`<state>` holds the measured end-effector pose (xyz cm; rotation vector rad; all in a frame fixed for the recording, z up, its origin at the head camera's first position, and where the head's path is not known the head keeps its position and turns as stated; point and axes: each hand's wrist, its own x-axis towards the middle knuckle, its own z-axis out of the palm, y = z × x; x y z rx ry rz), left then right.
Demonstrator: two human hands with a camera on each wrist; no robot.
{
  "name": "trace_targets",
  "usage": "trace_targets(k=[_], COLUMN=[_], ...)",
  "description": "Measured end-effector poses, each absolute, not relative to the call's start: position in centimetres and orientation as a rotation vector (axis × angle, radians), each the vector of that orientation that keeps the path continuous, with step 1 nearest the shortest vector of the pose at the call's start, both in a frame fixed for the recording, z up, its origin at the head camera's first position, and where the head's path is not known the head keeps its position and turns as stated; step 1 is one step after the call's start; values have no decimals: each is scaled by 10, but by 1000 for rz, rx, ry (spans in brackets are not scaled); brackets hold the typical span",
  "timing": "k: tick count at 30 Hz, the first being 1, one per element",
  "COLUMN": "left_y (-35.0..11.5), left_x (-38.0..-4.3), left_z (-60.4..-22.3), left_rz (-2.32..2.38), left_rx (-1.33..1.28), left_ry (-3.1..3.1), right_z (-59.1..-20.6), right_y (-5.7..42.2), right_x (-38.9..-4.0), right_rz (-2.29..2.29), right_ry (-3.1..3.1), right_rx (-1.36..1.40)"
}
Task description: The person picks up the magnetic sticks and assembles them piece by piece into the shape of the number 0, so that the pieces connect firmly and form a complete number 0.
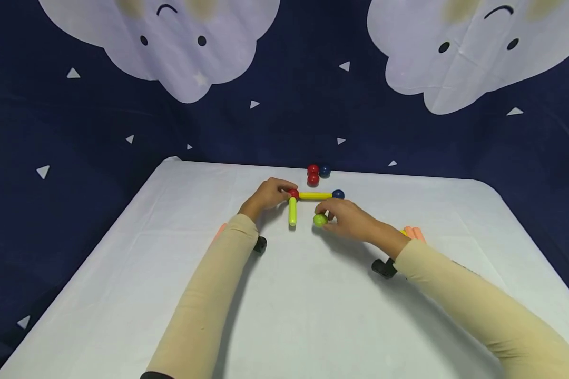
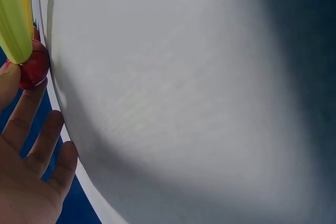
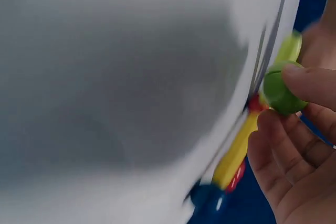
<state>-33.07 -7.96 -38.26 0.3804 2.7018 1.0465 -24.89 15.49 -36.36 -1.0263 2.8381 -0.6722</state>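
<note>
My left hand (image 1: 271, 193) pinches a red ball (image 1: 293, 194) between thumb and index finger; its other fingers spread out in the left wrist view. From that ball a yellow stick (image 1: 315, 196) runs right to a dark blue ball (image 1: 338, 194). A yellow-green stick (image 1: 292, 211) extends from the red ball toward the near side. Just right of this stick, my right hand (image 1: 351, 218) holds a green ball (image 1: 320, 220) with its fingertips. In the right wrist view the thumb lies on the green ball (image 3: 282, 88), which overlaps the yellow-green stick there.
Behind the joined pieces, two loose red balls (image 1: 313, 175) and a dark blue ball (image 1: 324, 171) sit near the white table's far edge. Orange sticks (image 1: 414, 233) lie beyond my right forearm, with a bit of yellow beside them. Something orange (image 1: 220, 229) shows past my left sleeve.
</note>
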Motion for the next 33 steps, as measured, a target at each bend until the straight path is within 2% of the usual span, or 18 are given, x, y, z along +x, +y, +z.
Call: trace_targets(k=[4,12,23,33], left_y=[-81,-80,-83,-82], left_x=[-332,-331,-331,-331], left_z=[-383,-383,-379,-381], left_rz=[1058,1047,1061,1052], left_rx=[387,385,383,408], left_ry=[2694,2705,2715,2700], right_z=[-376,-384,-384,-385], right_y=[142,131,116,108], right_x=[-232,-214,-214,-217], right_rz=[-712,-823,-880,-919], right_ry=[2731,2661,2680,2684], right_rx=[-1112,-1085,-932,-961])
